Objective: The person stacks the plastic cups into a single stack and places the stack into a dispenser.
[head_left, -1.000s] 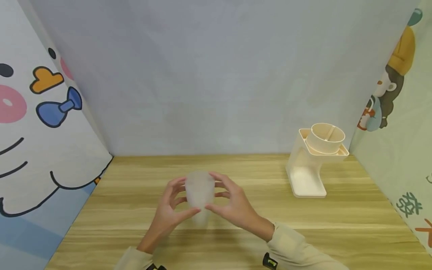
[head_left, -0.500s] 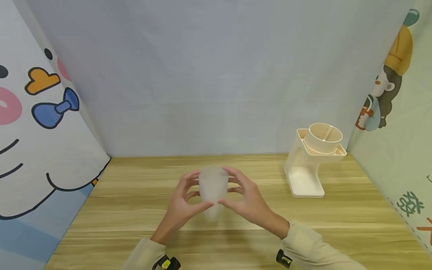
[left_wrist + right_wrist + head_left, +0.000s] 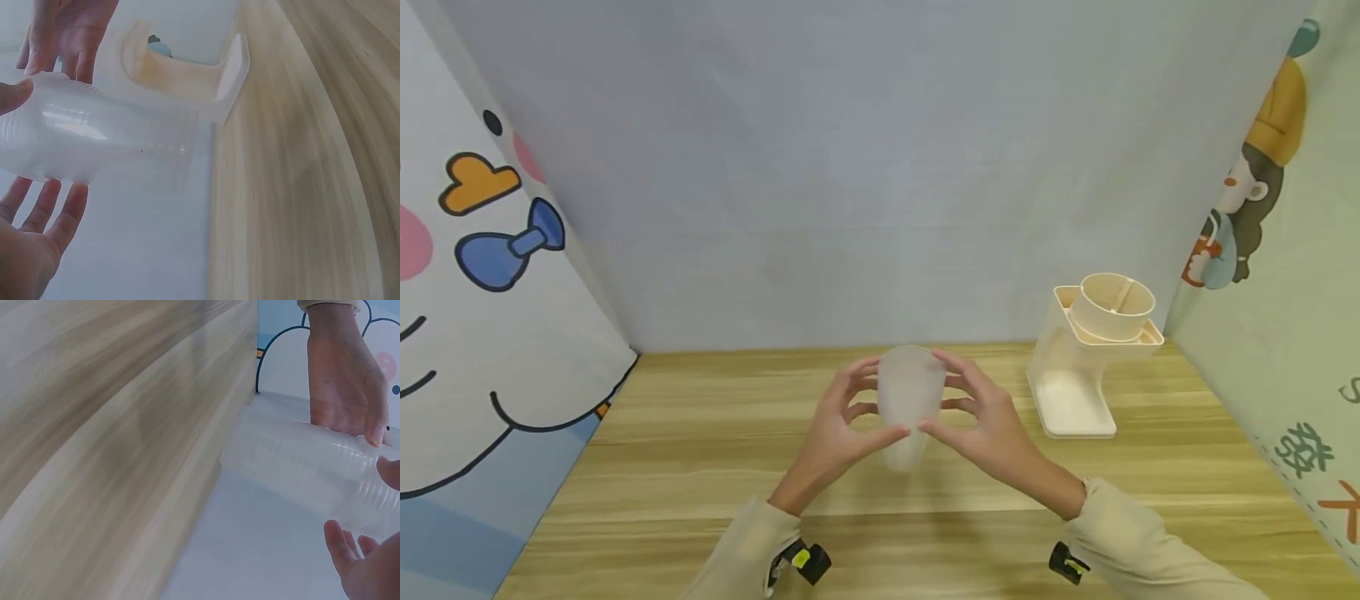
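A tall, translucent stack of plastic cups [image 3: 911, 387] is held upright between both hands above the wooden table. My left hand [image 3: 842, 425] curves around its left side, and my right hand [image 3: 985, 417] grips the opposite side. Both thumbs press the near face, their tips almost meeting. In the left wrist view, ridged rims show near the held end of the cup stack [image 3: 106, 137], while its narrower end points toward the table. The right wrist view has the left hand [image 3: 347, 381] touching one side and the right hand [image 3: 369, 565] the other.
A cream-coloured stand [image 3: 1070, 404] with a round ring on its upper shelf stands at the back right of the wooden table [image 3: 715, 467]. A plain grey backdrop [image 3: 850, 167] rises behind. Cartoon-printed sheets flank the table on both sides.
Both hands have carried the cup stack to the right and farther from me, closer to the stand. The head view has turned slightly right. The grip looks the same.
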### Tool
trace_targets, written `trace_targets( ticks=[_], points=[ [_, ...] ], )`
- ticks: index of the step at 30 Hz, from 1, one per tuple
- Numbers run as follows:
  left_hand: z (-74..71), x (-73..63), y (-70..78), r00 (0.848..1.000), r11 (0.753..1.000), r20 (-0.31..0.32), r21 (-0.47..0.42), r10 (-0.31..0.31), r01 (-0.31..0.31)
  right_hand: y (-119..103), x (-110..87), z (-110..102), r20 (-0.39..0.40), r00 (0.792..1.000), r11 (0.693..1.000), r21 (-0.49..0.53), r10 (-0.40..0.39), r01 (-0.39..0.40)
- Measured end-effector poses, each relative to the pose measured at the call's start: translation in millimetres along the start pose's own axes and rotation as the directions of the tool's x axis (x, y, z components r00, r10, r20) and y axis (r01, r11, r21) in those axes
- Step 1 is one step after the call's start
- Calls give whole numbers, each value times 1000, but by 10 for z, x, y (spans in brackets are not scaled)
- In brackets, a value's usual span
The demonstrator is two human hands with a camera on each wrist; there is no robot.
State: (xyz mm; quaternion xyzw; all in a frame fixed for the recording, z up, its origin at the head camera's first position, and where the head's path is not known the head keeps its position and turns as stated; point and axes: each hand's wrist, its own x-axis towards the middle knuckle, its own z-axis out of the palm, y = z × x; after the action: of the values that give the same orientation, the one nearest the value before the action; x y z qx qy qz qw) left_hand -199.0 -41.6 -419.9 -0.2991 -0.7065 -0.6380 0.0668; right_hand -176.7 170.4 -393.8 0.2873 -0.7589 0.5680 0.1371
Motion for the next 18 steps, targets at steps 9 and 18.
trace_targets(
  ticks=[9, 18],
  points=[
    [235, 249, 356, 999, 1000, 35, -3, 13, -13, -88, 3, -329, -28, 1000, 998, -61, 13, -15],
    [444, 474, 319, 996, 997, 64, -28, 69, -67, -208, 16, -648, -43, 997, 992, -119, -56, 51]
  ],
)
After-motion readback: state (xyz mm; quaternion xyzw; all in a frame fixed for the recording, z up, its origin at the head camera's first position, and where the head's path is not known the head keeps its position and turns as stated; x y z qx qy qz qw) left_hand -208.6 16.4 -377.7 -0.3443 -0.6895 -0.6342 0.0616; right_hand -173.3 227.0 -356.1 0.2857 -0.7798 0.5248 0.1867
